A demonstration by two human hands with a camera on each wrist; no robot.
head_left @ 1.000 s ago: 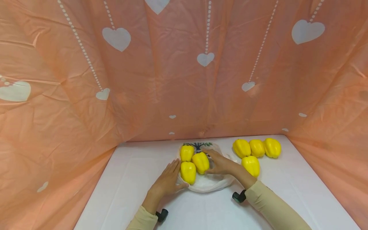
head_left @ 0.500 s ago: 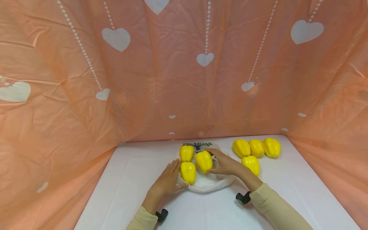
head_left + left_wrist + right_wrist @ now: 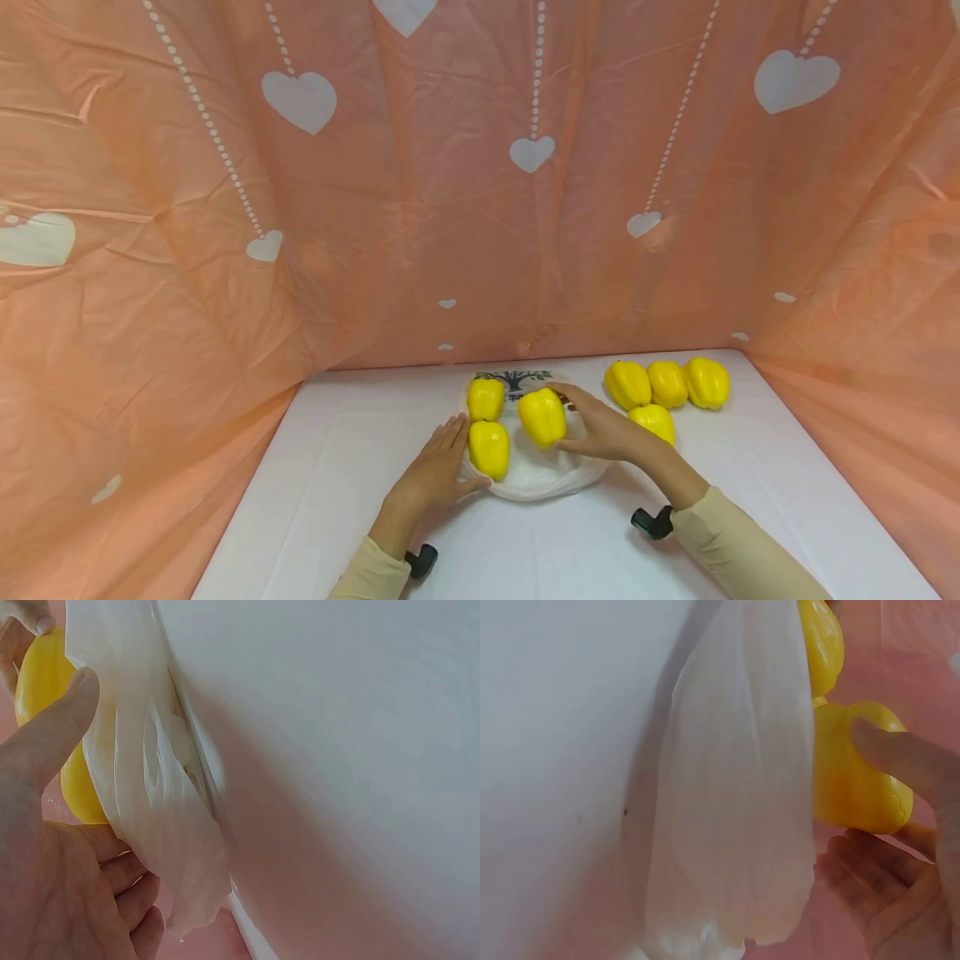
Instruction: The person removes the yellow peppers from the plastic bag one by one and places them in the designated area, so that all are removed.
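1 pepper point(image 3: 542, 418), right hand point(image 3: 597, 429) gripping, long axis tilted left

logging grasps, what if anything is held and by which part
The right hand holds a glossy yellow rounded bell pepper around the sides of its body; the left hand rests against the white plastic bag.

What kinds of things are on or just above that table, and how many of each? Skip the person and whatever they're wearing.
Yellow peppers: 7 (2 near the left hand, 1 held in the right hand, 4 grouped to the right)
White bag with a tree print: 1
Total: 8
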